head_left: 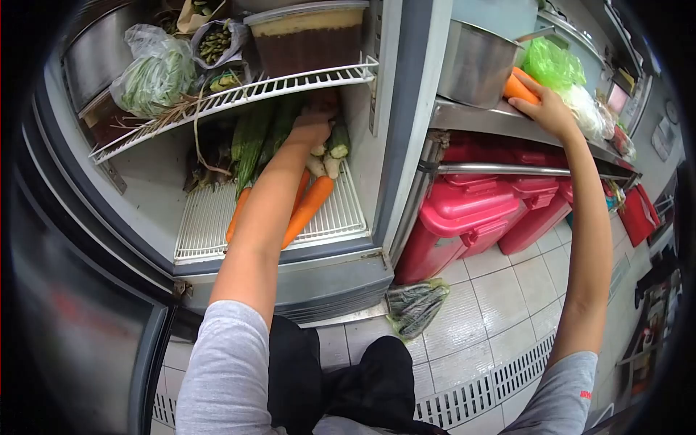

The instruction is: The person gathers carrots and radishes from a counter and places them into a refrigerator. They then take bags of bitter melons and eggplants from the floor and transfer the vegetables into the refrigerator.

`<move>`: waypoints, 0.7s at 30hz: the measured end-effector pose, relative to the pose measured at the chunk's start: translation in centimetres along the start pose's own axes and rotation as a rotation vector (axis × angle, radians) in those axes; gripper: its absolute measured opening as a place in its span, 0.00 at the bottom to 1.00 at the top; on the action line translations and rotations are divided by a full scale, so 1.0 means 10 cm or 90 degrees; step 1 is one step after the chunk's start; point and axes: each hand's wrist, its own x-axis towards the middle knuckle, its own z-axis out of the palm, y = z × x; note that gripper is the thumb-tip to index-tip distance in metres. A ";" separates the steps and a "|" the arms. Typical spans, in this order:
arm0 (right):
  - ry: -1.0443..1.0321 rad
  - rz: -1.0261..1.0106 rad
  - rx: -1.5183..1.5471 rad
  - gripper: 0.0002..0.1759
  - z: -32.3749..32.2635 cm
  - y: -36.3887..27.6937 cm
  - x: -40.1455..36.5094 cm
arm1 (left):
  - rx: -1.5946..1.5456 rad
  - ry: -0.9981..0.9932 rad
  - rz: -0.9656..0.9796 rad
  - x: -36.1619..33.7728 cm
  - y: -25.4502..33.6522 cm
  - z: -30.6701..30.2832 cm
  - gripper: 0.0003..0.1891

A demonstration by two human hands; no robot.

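My left hand [313,129] reaches deep into the open fridge, under the upper wire shelf [239,93]. Its fingers are hidden in shadow among long green ridged gourds [255,138] and pale-ended vegetables [338,145]. Below my left forearm, orange carrots [310,210] lie on the lower wire rack [341,225]. Out to the right, my right hand [542,109] is closed around an orange carrot [519,87] on a steel counter [471,119]. That carrot lies against a steel pot [478,64], beside a green plastic bag [554,62].
A bag of leafy greens [154,76] and a lidded tub [308,40] fill the upper shelf. Red lidded bins [464,210] stand under the counter. On the tiled floor lies a bag of dark vegetables [418,307], near a drain grate [464,399]. The fridge door [80,290] hangs open at left.
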 end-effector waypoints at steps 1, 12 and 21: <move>0.001 0.005 0.001 0.34 -0.03 0.01 -0.01 | 0.020 -0.026 -0.032 -0.04 0.02 -0.03 0.28; 0.201 0.075 0.351 0.33 -0.10 0.28 -1.08 | -0.569 0.089 0.005 -1.68 1.10 -1.17 0.22; 0.052 -0.222 0.457 0.40 0.34 -1.36 -2.29 | -0.951 -0.126 0.218 -2.36 2.21 -1.11 0.66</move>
